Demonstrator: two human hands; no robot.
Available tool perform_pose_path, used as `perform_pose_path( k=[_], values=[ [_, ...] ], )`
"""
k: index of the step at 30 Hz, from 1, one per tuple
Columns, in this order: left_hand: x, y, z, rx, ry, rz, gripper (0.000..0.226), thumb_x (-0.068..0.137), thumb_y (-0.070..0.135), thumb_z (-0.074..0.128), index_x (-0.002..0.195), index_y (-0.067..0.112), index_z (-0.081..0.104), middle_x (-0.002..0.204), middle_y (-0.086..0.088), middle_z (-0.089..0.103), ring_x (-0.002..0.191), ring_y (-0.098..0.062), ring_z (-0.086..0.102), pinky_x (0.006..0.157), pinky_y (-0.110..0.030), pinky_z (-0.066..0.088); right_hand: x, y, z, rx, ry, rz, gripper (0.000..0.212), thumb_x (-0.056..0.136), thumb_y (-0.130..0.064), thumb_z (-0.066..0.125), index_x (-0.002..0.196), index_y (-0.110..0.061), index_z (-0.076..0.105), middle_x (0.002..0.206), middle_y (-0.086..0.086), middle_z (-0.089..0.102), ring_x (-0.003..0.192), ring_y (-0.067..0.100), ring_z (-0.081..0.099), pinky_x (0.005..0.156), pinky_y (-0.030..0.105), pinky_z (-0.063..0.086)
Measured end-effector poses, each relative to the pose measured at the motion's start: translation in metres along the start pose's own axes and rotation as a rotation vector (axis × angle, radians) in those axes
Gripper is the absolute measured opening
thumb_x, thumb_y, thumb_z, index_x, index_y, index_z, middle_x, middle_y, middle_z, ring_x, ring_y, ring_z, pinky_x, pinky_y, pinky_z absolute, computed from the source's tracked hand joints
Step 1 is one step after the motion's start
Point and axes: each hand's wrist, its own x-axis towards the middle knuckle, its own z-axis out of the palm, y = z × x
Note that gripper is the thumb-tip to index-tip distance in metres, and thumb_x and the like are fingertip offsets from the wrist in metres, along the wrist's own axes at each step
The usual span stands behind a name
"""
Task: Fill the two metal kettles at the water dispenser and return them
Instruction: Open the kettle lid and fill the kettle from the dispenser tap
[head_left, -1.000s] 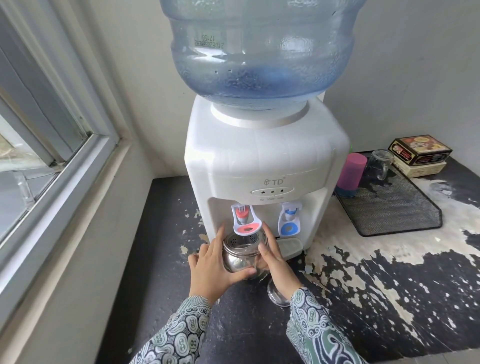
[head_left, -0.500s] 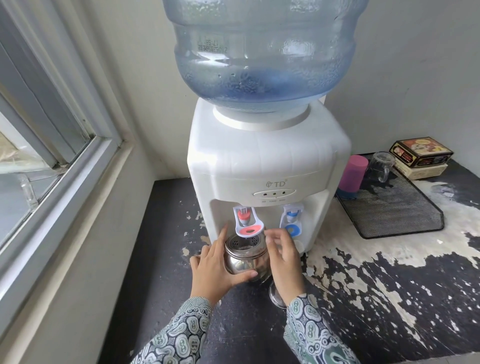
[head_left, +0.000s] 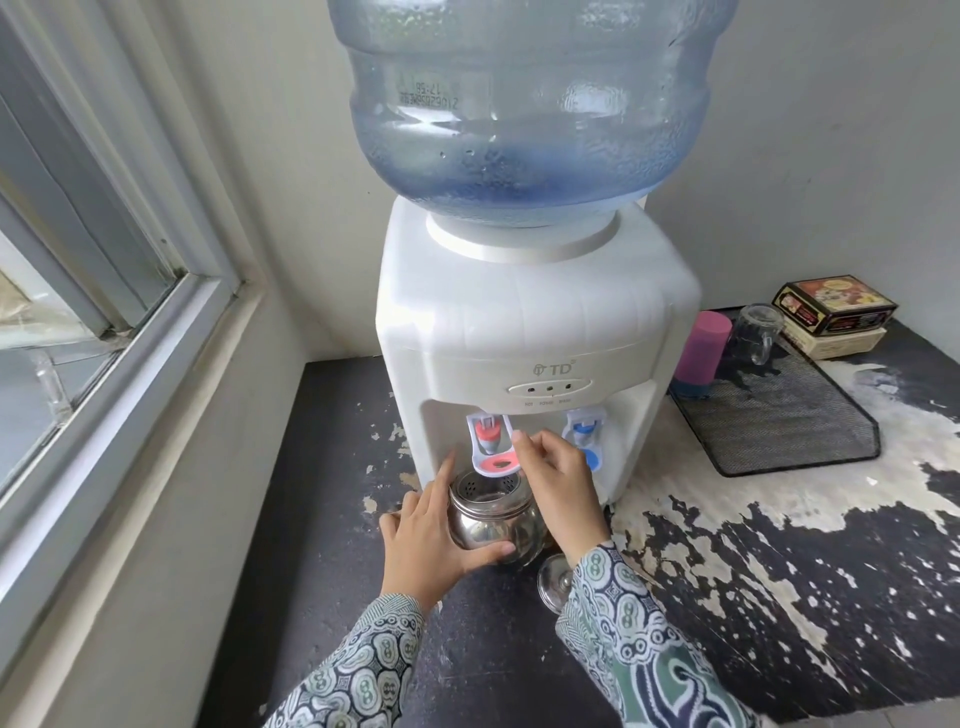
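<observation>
A small round metal kettle (head_left: 485, 525), lid off, stands on the counter under the red tap (head_left: 491, 441) of the white water dispenser (head_left: 530, 332). My left hand (head_left: 434, 540) wraps around the kettle's left side. My right hand (head_left: 558, 478) is raised beside the red tap lever, fingertips touching its right edge. The blue tap (head_left: 586, 436) is partly behind my right hand. A shiny metal lid (head_left: 553, 582) lies on the counter by my right wrist. I see only one kettle.
A large blue water bottle (head_left: 519, 104) tops the dispenser. Right of it a black mesh tray (head_left: 779, 426) holds a pink cup (head_left: 704, 353) and a glass mug (head_left: 753, 332); stacked boxes (head_left: 831, 312) behind. A window (head_left: 78, 291) bounds the left. The counter (head_left: 779, 571) has peeling black paint.
My right hand left the kettle's right side and rose to the red tap lever. My left hand stayed on the kettle.
</observation>
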Motion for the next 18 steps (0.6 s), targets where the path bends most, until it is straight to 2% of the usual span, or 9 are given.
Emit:
perform_pose_path(
  k=[6,10,13,15,18],
  values=[
    [0.0,0.0,0.001,-0.009,0.003,-0.002,0.123,0.041,0.094,0.04,0.144,0.039,0.002,0.142,0.016,0.039,0.113,-0.015,0.042,0.085,-0.033,0.024,-0.008,0.016,0.003,-0.064,-0.019,-0.023,0.026,0.089,-0.011,0.053,0.064,-0.011,0.046,0.055,-0.008,0.04,0.05,0.0,0.04,0.053,0.013,0.034],
    [0.0,0.0,0.0,0.008,0.009,-0.001,0.125,0.038,0.097,0.034,0.144,0.037,0.005,0.141,0.017,0.039,0.111,-0.014,0.042,0.085,-0.034,0.024,-0.003,0.047,0.006,-0.266,-0.002,-0.115,0.019,0.085,-0.014,0.059,0.068,-0.014,0.051,0.064,-0.007,0.049,0.064,0.011,0.045,0.063,0.022,0.036],
    [-0.001,0.0,0.0,0.01,0.011,-0.002,0.126,0.036,0.098,0.031,0.144,0.037,0.006,0.141,0.017,0.039,0.111,-0.013,0.041,0.083,-0.032,0.022,0.004,0.059,0.01,-0.361,0.063,-0.119,0.009,0.082,-0.015,0.064,0.076,-0.009,0.06,0.077,0.002,0.061,0.079,0.02,0.052,0.07,0.027,0.041],
    [0.0,0.0,0.0,0.014,0.016,0.001,0.126,0.036,0.098,0.032,0.143,0.038,0.007,0.14,0.018,0.04,0.111,-0.013,0.041,0.082,-0.032,0.021,0.003,0.061,0.014,-0.363,0.118,-0.136,0.004,0.08,-0.011,0.064,0.083,-0.007,0.063,0.091,0.003,0.062,0.089,0.02,0.055,0.079,0.029,0.045],
    [0.0,-0.001,0.0,0.014,0.014,0.001,0.125,0.036,0.097,0.035,0.143,0.036,0.01,0.14,0.019,0.038,0.115,-0.013,0.041,0.085,-0.034,0.023,-0.01,0.064,0.016,-0.298,0.17,-0.156,0.022,0.082,-0.009,0.062,0.104,-0.01,0.06,0.112,-0.003,0.056,0.107,0.012,0.052,0.093,0.021,0.04]
  ],
)
